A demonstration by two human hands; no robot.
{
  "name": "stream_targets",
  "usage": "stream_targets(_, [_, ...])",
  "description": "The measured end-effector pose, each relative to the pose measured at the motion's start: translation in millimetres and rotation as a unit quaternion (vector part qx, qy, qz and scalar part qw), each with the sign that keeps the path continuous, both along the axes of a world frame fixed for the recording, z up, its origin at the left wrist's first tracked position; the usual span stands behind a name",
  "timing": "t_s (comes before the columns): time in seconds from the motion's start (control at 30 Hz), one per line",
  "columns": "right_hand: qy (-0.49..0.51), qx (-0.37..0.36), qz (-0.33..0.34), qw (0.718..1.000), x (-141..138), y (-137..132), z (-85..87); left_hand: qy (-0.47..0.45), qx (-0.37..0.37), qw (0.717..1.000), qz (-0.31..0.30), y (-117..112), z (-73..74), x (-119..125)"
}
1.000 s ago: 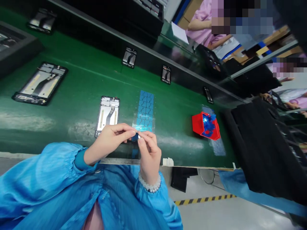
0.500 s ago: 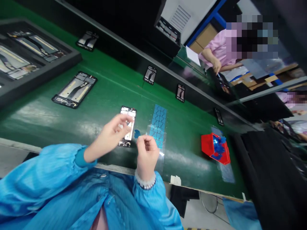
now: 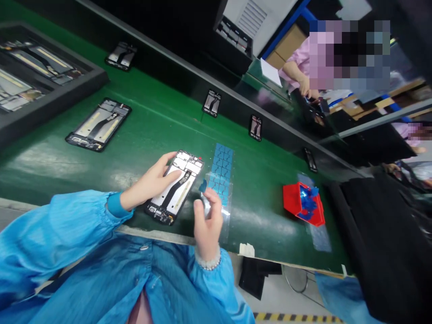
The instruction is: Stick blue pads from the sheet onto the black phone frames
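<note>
I have the left hand point(image 3: 151, 185) grasping the phone point(image 3: 177, 194) by its left side, thumb laid across the pale inner face and fingers along the edge. The phone sits at the near middle of the counter point(image 3: 263, 216), slanted, its far end leaning right; I cannot tell whether it is lifted clear. My right hand point(image 3: 206, 220) is just right of it, with a blue sticker point(image 3: 203, 186) at the fingertips. The thumb is apart from the forefinger (pinched or merely stuck on, I cannot tell from here). Just beyond that hand, to the right, I see the sheet point(image 3: 221, 162) of blue stickers on clear film. Well to the right stands a red bin point(image 3: 292, 199) with blue scraps inside. On the left lies a second phone point(image 3: 99, 124), near a dark tray point(image 3: 57, 105) bearing others. At the far right I make out a co-worker's arm point(image 3: 293, 73) in a pink sleeve.
</note>
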State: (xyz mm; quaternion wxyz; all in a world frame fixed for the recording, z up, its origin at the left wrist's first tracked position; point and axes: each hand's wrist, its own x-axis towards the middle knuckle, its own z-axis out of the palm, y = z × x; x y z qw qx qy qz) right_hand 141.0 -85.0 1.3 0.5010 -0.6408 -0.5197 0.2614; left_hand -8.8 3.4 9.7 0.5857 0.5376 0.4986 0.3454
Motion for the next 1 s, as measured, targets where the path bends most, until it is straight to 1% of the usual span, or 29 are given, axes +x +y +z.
stream_targets(0.07, [-0.02, 0.015, -0.038, 0.999, 11.4, 5.2, 10.0, -0.029, 0.035, 0.999, -0.015, -5.1, -0.2, 4.5])
stream_targets(0.1, [-0.026, 0.012, -0.041, 0.999, 15.0, 8.5, 14.6, -0.041, 0.044, 0.998, -0.027, -8.4, -1.1, 7.0])
stream_targets(0.2, [-0.032, -0.003, -0.023, 0.999, 17.3, 18.5, 24.5, -0.07, 0.034, 0.995, -0.068, -18.7, -3.3, 14.4])
stream_targets(0.27, [-0.029, -0.011, -0.004, 1.0, 14.7, 23.7, 27.3, -0.073, 0.02, 0.994, -0.084, -23.7, -2.7, 18.0])
stream_targets(0.43, [0.007, -0.03, 0.016, 0.999, 13.2, 30.3, 26.0, -0.058, 0.011, 0.993, -0.098, -26.2, 1.5, 20.6])
stream_targets(0.67, [-0.036, -0.024, 0.021, 0.999, 18.9, 32.1, 24.2, -0.057, 0.006, 0.994, -0.096, -26.0, 2.9, 19.7])
stream_targets(1.0, [-0.024, -0.036, 0.012, 0.999, 16.5, 31.4, 26.2, -0.061, -0.003, 0.993, -0.104, -27.4, 5.1, 19.8])
